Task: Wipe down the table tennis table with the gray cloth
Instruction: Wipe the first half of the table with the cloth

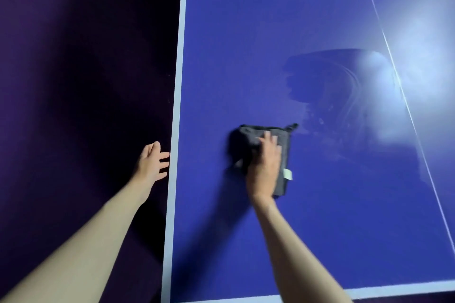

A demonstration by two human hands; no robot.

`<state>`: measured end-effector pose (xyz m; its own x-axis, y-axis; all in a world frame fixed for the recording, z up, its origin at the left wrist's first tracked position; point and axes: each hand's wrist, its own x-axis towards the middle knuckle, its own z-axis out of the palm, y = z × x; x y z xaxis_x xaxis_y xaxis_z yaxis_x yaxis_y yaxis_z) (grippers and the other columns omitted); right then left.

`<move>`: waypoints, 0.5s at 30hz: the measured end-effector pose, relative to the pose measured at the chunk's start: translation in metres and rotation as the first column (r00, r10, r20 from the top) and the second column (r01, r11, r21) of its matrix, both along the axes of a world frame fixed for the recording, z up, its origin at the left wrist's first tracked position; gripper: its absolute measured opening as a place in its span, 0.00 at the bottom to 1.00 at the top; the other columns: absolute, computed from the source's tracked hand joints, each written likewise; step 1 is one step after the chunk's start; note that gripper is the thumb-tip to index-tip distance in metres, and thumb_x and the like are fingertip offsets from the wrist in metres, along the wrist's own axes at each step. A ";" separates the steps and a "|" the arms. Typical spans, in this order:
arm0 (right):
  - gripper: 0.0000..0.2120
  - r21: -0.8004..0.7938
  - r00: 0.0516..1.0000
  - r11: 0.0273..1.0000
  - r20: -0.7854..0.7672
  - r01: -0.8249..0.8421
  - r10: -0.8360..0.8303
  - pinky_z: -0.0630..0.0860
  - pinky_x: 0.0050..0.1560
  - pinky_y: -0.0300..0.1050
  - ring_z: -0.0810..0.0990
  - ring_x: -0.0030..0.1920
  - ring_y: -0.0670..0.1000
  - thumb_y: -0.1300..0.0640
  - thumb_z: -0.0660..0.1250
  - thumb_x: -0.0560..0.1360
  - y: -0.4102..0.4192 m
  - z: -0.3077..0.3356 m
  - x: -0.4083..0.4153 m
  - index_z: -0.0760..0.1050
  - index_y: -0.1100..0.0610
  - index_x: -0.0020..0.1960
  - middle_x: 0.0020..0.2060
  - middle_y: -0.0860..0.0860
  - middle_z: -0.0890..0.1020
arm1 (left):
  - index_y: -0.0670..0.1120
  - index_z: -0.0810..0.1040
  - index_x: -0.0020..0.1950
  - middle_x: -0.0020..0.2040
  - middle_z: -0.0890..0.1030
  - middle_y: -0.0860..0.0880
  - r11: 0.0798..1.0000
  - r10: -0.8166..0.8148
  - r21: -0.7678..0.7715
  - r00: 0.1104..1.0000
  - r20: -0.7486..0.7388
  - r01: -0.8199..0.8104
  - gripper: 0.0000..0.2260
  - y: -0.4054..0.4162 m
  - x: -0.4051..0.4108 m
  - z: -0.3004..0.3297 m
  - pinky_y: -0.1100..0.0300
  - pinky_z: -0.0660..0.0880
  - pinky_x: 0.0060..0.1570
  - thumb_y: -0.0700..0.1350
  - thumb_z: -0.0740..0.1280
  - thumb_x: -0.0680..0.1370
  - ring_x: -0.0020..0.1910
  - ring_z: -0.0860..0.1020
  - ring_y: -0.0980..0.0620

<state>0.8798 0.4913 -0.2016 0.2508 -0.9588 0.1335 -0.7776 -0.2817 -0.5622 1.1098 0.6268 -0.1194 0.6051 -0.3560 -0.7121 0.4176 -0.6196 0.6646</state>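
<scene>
One blue, smooth, matte-painted table tennis table (pixel 246 32) fills the right of the view, its flat top bordered by a pale white stripe along the left edge and another along the near edge, with one thin white centre line running lengthwise toward the far right. One folded gray cloth (pixel 248 140), soft and finely woven, roughly rectangular, lies flat on the top, nearer the left edge than the centre line and well in from the near edge; a small loop sticks out at its far right corner and one small white tag hangs from its right side. The right hand (pixel 264 167) presses palm-down on the cloth, fingers straight and close together, tips pointing away. The left hand (pixel 151 162) is off the table, just beside the left edge stripe, palm turned toward it, fingers loosely spread and holding nothing. Beyond the cloth, toward the centre line, one broad streaky wet patch (pixel 327 86) glistens, with curved smears and a bright glare. Left of the table lies dark purple flooring (pixel 73 81).
</scene>
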 end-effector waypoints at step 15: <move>0.15 -0.063 0.921 0.920 0.015 -0.388 0.389 0.63 0.79 0.52 0.69 0.78 0.51 0.62 0.66 0.81 -0.007 0.004 0.053 0.77 0.56 0.67 0.75 0.49 0.75 | 0.53 0.72 0.67 0.63 0.79 0.46 0.971 -0.102 0.236 0.952 0.288 0.032 0.21 -0.031 0.014 -0.007 0.39 0.77 0.61 0.62 0.55 0.80 0.57 0.80 0.41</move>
<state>0.9326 0.4839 -0.1979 0.5976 -0.7771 0.1976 -0.5851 -0.5911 -0.5552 1.1234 0.5961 -0.1263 0.7812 -0.2541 -0.5703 0.1756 -0.7871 0.5912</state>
